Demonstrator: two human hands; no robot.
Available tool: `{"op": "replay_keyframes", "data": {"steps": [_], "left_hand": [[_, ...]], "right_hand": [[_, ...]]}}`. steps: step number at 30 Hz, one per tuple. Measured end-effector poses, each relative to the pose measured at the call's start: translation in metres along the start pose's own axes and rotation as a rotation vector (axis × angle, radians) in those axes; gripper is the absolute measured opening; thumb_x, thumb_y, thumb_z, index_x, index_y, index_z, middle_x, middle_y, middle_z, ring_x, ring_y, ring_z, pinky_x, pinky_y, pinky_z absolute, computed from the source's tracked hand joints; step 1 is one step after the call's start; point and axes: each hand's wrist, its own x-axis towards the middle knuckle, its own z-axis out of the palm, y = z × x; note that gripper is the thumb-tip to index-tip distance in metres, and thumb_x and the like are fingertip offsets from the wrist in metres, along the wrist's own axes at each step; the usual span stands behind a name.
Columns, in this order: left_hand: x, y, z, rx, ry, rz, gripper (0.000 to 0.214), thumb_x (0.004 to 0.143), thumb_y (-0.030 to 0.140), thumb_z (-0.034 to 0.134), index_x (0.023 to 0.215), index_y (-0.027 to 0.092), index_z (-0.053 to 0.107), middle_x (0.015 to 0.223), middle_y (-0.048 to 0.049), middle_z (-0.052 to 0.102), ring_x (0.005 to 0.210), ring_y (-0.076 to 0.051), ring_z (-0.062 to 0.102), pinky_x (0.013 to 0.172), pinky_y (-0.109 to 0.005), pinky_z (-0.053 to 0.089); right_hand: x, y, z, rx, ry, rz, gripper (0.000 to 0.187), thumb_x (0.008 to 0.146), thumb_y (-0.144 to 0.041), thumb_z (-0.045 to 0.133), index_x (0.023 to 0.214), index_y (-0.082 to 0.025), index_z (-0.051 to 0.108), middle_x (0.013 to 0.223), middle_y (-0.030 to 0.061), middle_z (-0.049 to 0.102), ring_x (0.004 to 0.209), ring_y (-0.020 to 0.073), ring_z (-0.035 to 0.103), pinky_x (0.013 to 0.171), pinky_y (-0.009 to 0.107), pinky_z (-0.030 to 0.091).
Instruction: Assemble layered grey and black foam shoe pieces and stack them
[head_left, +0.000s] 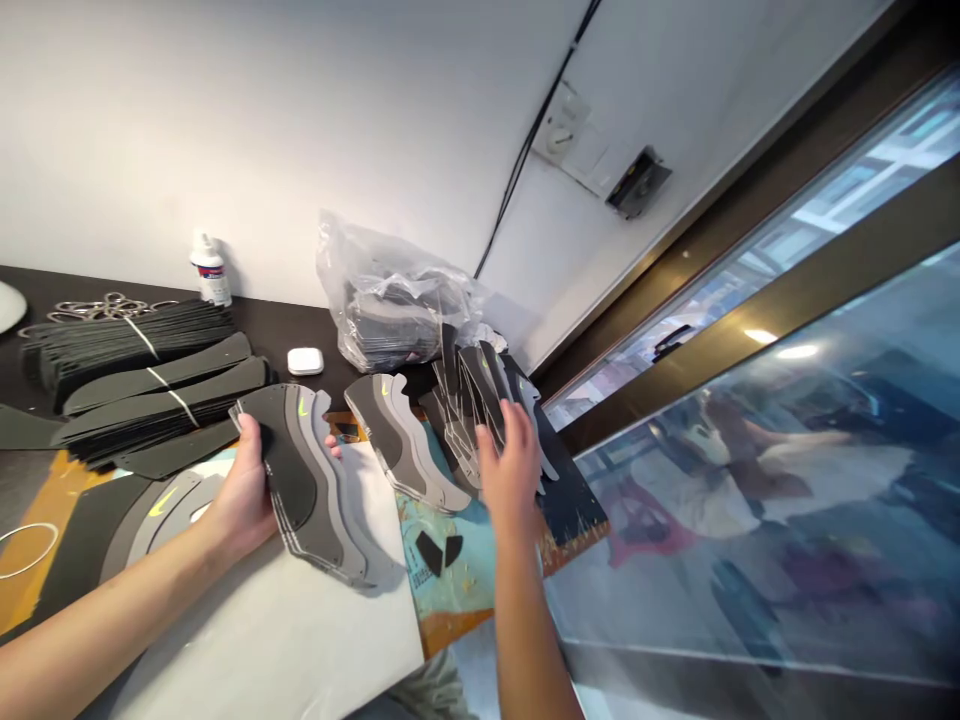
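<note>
Clamped left hand (244, 500) on stack of wavy-edged, multi-tone grey, thin flat panels (296, 480), above white rectangular sheet (337, 640) | spread right hand (514, 465) apart at fanned grey panel pile (461, 440), contact unclear | seemed light, springy-stiff, likely to slide layer over layer | best gripped across both long edges

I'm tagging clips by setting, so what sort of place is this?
Probably a small workshop, perhaps for footwear parts: banded bundles of dark cut pieces, a stack of layered grey panels in the left hand, and a clear plastic bag holding more pieces.
</note>
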Motion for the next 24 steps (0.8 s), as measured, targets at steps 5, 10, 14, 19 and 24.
{"op": "replay_keyframes", "data": {"steps": [5, 10, 14, 19, 24], "left_hand": [[0.001, -0.001, 0.001, -0.006, 0.002, -0.008, 0.076, 0.097, 0.068, 0.021, 0.139, 0.016, 0.057, 0.097, -0.013, 0.076, 0.089, -0.028, 0.074, 0.083, -0.041, 0.062], [0.001, 0.002, 0.001, -0.076, 0.039, -0.07, 0.076, 0.096, 0.07, 0.023, 0.137, 0.017, 0.059, 0.099, -0.0108, 0.077, 0.089, -0.026, 0.073, 0.081, -0.036, 0.062], [-0.002, 0.004, 0.005, -0.072, 0.045, -0.057, 0.075, 0.098, 0.068, 0.022, 0.139, 0.016, 0.057, 0.098, -0.0112, 0.077, 0.091, -0.028, 0.073, 0.085, -0.04, 0.061], [-0.007, 0.005, 0.011, -0.068, 0.034, -0.066, 0.076, 0.099, 0.066, 0.023, 0.136, 0.011, 0.059, 0.106, -0.014, 0.076, 0.099, -0.028, 0.073, 0.091, -0.038, 0.058], [-0.006, 0.005, 0.008, -0.092, 0.016, -0.052, 0.076, 0.098, 0.067, 0.025, 0.138, 0.012, 0.058, 0.11, -0.0137, 0.075, 0.107, -0.03, 0.07, 0.099, -0.04, 0.054]], "right_hand": [[0.037, 0.055, -0.004, 0.001, -0.38, 0.367, 0.066, 0.097, -0.051, 0.048, 0.151, -0.014, 0.044, 0.144, 0.0197, 0.056, 0.131, 0.0334, 0.056, 0.106, 0.048, 0.046], [0.033, 0.056, 0.0, 0.013, -0.326, 0.354, 0.052, 0.101, -0.031, 0.035, 0.148, -0.013, 0.049, 0.131, 0.0179, 0.066, 0.122, 0.0302, 0.064, 0.102, 0.044, 0.049], [0.026, 0.041, -0.009, -0.093, -0.03, 0.245, 0.053, 0.098, -0.019, 0.031, 0.147, -0.013, 0.05, 0.139, 0.0178, 0.06, 0.125, 0.0303, 0.062, 0.096, 0.043, 0.054], [-0.031, -0.025, -0.01, -0.15, 0.022, -0.185, 0.057, 0.098, -0.01, 0.031, 0.15, -0.027, 0.048, 0.153, 0.0097, 0.048, 0.113, 0.0234, 0.069, 0.076, 0.029, 0.06], [-0.114, -0.083, 0.008, -0.041, -0.274, -0.58, 0.061, 0.093, -0.002, 0.037, 0.148, -0.025, 0.05, 0.153, 0.0096, 0.048, 0.126, 0.0232, 0.062, 0.087, 0.029, 0.06]]}}
